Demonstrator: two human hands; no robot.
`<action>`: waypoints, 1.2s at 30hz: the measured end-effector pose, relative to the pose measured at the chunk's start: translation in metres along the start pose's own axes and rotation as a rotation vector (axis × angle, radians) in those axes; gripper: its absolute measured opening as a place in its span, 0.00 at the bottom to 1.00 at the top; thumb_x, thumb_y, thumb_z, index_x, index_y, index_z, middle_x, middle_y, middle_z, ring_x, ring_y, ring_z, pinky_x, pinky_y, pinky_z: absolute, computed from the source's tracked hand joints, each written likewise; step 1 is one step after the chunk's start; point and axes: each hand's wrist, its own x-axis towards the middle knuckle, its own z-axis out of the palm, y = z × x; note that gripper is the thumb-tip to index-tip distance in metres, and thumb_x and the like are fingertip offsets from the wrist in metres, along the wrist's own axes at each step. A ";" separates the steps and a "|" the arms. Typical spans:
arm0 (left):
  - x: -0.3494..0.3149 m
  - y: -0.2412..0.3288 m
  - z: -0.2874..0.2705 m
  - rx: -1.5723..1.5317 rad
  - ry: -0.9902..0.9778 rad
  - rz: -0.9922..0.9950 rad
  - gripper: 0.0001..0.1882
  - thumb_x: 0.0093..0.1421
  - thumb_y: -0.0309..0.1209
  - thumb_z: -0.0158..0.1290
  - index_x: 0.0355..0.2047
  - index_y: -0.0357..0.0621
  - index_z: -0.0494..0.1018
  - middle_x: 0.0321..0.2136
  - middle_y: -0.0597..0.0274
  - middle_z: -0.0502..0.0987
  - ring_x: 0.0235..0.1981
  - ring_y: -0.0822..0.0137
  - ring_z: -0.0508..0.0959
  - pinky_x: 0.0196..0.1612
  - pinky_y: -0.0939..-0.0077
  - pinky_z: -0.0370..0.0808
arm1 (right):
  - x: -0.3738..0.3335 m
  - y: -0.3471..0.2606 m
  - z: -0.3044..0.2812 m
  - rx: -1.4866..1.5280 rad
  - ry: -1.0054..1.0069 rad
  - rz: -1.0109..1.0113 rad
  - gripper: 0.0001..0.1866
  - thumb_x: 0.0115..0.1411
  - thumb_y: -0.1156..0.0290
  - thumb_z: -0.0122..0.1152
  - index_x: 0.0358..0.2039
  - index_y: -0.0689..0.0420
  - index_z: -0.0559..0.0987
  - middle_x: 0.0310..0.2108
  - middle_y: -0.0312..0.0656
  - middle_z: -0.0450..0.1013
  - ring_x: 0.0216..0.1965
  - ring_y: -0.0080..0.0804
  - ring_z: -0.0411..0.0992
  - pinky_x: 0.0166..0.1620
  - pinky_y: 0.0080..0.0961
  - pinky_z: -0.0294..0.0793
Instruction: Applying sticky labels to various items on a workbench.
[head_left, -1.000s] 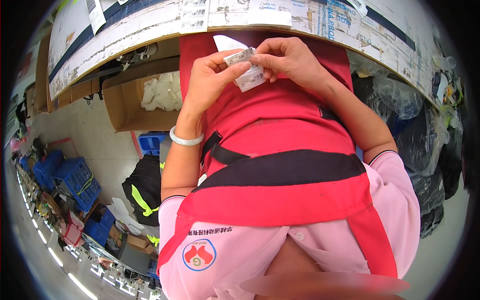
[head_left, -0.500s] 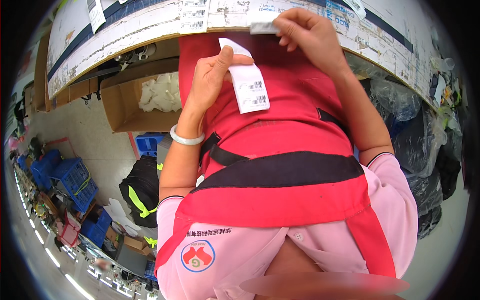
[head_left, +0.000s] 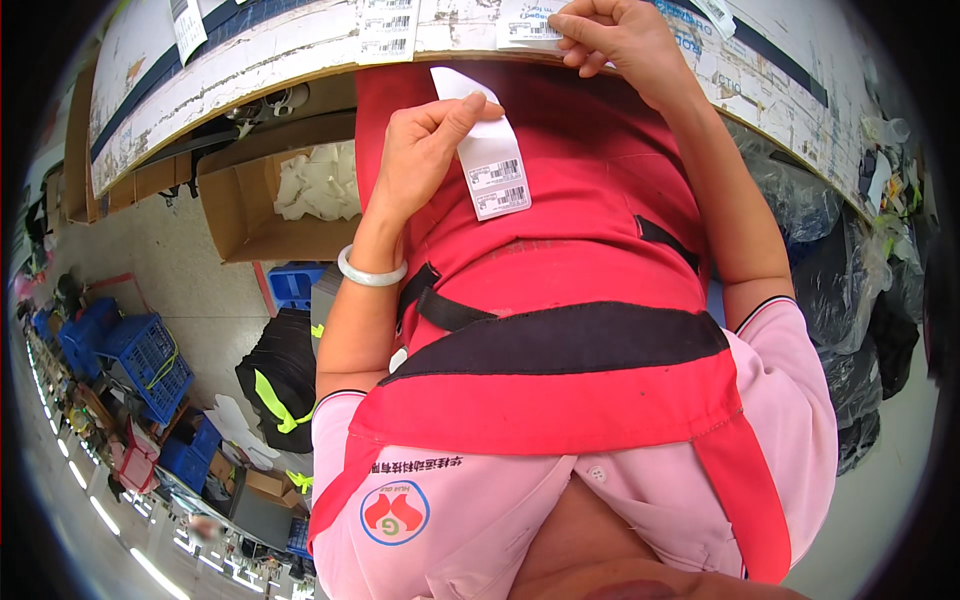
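Left hand (head_left: 425,145): your grip pinches the barcode label strip (head_left: 495,180) between thumb and fingers, its printed end hanging over the red apron (head_left: 560,230). Right hand (head_left: 625,45): thumb and fingertips meet the right end of a loose barcode label (head_left: 528,34) at the near edge of the worn white surface (head_left: 460,32); can't tell if that grip pinches or merely rests. Likely best: light fingertips at the margin, label flat, printing uncreased, strip clear of the apron.

Pink shirt (head_left: 470,510); red apron (head_left: 560,415); black band (head_left: 560,340); pale bangle (head_left: 372,278)
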 end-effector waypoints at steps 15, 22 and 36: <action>0.000 0.000 0.004 0.005 0.000 0.009 0.17 0.65 0.40 0.53 0.36 0.37 0.81 0.20 0.74 0.73 0.22 0.83 0.64 0.24 0.86 0.60 | 0.002 0.003 0.001 -0.042 0.002 -0.014 0.07 0.60 0.72 0.60 0.31 0.64 0.77 0.22 0.39 0.75 0.20 0.22 0.73 0.22 0.15 0.73; -0.001 -0.002 0.003 -0.027 -0.014 -0.005 0.16 0.65 0.39 0.53 0.37 0.37 0.81 0.20 0.74 0.73 0.21 0.83 0.64 0.24 0.87 0.60 | 0.002 0.002 0.004 -0.071 0.011 -0.020 0.08 0.59 0.72 0.60 0.31 0.64 0.77 0.22 0.39 0.74 0.20 0.22 0.73 0.22 0.16 0.73; 0.002 -0.001 0.009 -0.100 -0.016 -0.007 0.20 0.67 0.40 0.48 0.38 0.35 0.80 0.28 0.65 0.79 0.26 0.80 0.73 0.27 0.85 0.68 | -0.002 -0.003 0.001 -0.137 0.002 -0.074 0.08 0.62 0.71 0.57 0.32 0.64 0.76 0.22 0.38 0.74 0.20 0.21 0.72 0.22 0.15 0.73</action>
